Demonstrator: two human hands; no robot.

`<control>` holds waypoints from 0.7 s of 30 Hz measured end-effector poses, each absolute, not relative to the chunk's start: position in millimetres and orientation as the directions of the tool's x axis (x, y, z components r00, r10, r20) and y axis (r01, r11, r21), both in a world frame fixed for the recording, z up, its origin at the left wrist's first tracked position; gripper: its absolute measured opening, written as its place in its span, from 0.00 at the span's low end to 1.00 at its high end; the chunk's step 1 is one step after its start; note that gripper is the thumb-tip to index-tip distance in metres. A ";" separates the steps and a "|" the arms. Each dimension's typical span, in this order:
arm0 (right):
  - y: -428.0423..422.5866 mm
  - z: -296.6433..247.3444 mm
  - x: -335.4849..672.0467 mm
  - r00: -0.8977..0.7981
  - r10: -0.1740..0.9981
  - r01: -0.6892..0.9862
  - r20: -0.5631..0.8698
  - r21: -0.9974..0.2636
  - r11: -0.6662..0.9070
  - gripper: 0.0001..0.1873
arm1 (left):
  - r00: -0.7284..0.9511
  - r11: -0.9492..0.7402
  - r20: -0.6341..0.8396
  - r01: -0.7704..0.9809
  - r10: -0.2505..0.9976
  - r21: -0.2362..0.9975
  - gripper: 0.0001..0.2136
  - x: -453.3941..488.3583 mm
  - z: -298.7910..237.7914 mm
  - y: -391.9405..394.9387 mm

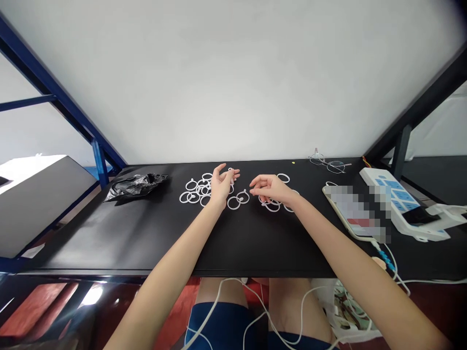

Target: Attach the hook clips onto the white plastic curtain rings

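Several white plastic rings (197,189) lie scattered on the black table (146,233). My left hand (221,183) hovers over the right side of that heap, fingers loosely curled, and a white ring seems pinched at its fingertips. A pair of joined rings (238,200) lies just right of its wrist. My right hand (272,189) is held above a smaller group of rings (277,205), its fingers bent and pointing left with nothing visible in them. One single ring (283,178) lies behind it.
A crumpled black plastic bag (136,184) lies at the left. Eyeglasses (330,164) rest at the back right. A phone (355,214) and a white power strip (399,201) with cables sit at the right. Blue frame posts (98,163) stand at the left.
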State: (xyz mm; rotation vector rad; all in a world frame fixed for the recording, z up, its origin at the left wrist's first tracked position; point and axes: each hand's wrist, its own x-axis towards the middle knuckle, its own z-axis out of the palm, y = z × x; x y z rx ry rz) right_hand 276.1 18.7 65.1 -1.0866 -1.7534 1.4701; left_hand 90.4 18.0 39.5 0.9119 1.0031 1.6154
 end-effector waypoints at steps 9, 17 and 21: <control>22.2 58.0 272.0 -0.382 0.924 0.106 0.005 -0.993 0.049 0.18 | -0.161 -0.168 0.110 -0.411 0.981 0.896 0.18 94.9 42.7 15.2; 19.8 62.7 270.9 -0.401 0.915 0.032 0.042 -0.998 0.060 0.19 | -0.061 -0.164 0.154 -0.493 0.986 0.854 0.16 95.8 45.7 11.7; 19.6 62.1 269.9 -0.409 0.911 0.018 0.052 -0.998 0.065 0.19 | -0.018 -0.124 0.130 -0.454 0.991 0.882 0.17 96.8 44.9 10.6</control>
